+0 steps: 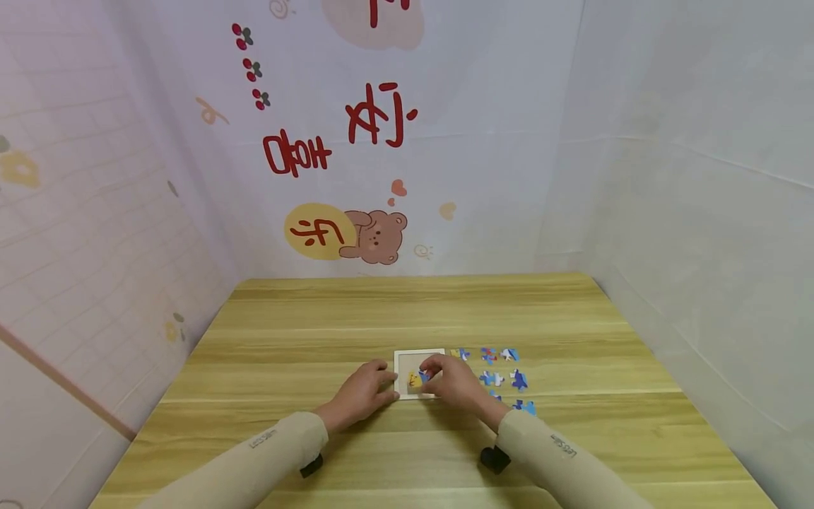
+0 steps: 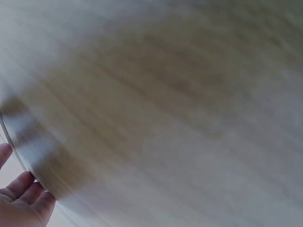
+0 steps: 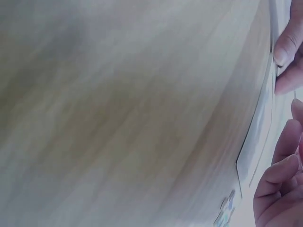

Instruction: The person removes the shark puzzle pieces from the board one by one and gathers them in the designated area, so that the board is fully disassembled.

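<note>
A small square puzzle tray (image 1: 397, 364) with a white rim lies on the wooden table. Inside it, toward the lower middle, is a yellow puzzle piece (image 1: 413, 379). My left hand (image 1: 362, 394) rests against the tray's left side, its fingertips touching the rim; the left wrist view catches these fingers (image 2: 43, 204) at the lower left. Over the tray's right half, my right hand (image 1: 453, 382) pinches a blue puzzle piece (image 1: 424, 376) beside the yellow one, partly hidden by the fingers. In the right wrist view the right hand (image 3: 281, 184) has bent fingers.
Several loose blue, white and yellow puzzle pieces (image 1: 492, 379) lie spread to the right of the tray, some partly behind the right forearm. The wooden table (image 1: 286, 318) ends at a printed white wall covering (image 1: 483, 212).
</note>
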Motion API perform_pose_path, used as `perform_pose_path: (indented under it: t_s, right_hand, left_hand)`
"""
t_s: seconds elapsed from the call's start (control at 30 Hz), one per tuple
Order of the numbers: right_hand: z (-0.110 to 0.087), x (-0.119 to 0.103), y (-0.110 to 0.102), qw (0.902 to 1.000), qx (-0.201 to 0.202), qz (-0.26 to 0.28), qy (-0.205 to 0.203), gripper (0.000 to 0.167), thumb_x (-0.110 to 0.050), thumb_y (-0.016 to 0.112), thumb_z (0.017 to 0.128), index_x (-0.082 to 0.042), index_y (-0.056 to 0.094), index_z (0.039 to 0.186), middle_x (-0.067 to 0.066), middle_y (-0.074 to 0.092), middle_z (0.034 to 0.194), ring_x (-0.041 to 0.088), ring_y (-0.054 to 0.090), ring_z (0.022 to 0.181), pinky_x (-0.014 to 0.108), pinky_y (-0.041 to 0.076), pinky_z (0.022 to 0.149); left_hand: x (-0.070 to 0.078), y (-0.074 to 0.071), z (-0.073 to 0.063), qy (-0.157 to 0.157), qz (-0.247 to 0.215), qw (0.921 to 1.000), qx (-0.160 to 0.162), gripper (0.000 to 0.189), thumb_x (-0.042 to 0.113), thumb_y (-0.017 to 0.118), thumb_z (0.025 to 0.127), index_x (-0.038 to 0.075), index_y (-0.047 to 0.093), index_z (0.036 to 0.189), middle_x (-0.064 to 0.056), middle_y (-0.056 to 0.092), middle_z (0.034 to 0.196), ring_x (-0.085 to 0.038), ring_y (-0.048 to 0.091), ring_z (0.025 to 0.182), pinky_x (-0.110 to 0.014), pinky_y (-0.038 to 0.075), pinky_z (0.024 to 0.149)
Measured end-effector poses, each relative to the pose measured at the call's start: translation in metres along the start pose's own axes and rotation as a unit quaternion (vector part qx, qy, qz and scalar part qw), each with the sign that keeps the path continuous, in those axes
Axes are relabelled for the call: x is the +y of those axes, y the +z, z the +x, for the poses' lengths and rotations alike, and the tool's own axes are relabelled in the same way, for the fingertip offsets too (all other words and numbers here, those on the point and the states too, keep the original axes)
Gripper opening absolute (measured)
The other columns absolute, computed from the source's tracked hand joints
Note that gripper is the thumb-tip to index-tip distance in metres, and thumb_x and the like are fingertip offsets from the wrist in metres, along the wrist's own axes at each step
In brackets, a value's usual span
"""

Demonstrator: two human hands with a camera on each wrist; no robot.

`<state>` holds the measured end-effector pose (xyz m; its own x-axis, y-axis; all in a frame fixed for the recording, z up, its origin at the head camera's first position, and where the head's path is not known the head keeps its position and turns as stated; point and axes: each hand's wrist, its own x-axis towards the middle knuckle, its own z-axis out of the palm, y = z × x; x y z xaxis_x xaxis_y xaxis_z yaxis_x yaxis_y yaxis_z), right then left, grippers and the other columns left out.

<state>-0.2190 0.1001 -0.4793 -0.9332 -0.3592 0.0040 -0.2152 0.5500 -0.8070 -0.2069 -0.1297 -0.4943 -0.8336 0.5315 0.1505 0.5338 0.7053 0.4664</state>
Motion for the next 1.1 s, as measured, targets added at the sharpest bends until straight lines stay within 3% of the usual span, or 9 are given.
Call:
perform_pose_path:
  t_s: [0.17, 0.43, 0.7, 1.1]
  right_hand:
    - [-0.006, 0.006, -0.011, 0.9989, 0.003, 0.043, 0.016, 0.026, -0.002, 0.076, 0.083, -0.002, 0.068, 0.108, 0.005, 0.064, 0.090, 0.015, 0.060, 0.069, 0.031, 0.053, 0.060]
    - [-0.014, 0.018, -0.033, 0.9993, 0.020, 0.022, 0.024, 0.028, -0.009, 0.077, 0.084, -0.004, 0.068, 0.111, 0.004, 0.064, 0.095, 0.019, 0.058, 0.086, 0.030, 0.048, 0.064]
    - [-0.031, 0.036, -0.043, 0.9994, 0.007, 0.033, 0.007, 0.028, -0.008, 0.080, 0.081, -0.001, 0.068, 0.106, 0.004, 0.061, 0.088, 0.017, 0.056, 0.081, 0.026, 0.046, 0.060]
    - [-0.047, 0.050, -0.055, 0.9998, -0.011, 0.015, 0.001, 0.027, -0.008, 0.082, 0.078, -0.003, 0.069, 0.101, 0.003, 0.062, 0.087, 0.013, 0.057, 0.077, 0.024, 0.048, 0.062]
  left_hand:
    - [-0.001, 0.001, -0.002, -0.005, -0.001, 1.0000, -0.004, 0.037, 0.019, 0.071, 0.093, -0.005, 0.067, 0.121, -0.026, 0.055, 0.128, -0.039, 0.055, 0.117, -0.053, 0.043, 0.099]
    - [-0.001, 0.001, -0.002, -0.009, -0.002, 1.0000, 0.000, 0.037, 0.018, 0.071, 0.092, -0.005, 0.067, 0.122, -0.026, 0.055, 0.128, -0.040, 0.055, 0.117, -0.053, 0.043, 0.098]
    - [0.002, -0.001, -0.003, 0.002, -0.005, 1.0000, 0.005, 0.037, 0.017, 0.072, 0.092, -0.006, 0.067, 0.120, -0.026, 0.056, 0.125, -0.038, 0.056, 0.114, -0.053, 0.044, 0.096]
    - [0.004, 0.000, 0.001, -0.009, -0.016, 0.9998, -0.001, 0.037, 0.017, 0.071, 0.093, -0.006, 0.066, 0.122, -0.027, 0.054, 0.129, -0.040, 0.054, 0.118, -0.054, 0.043, 0.099]
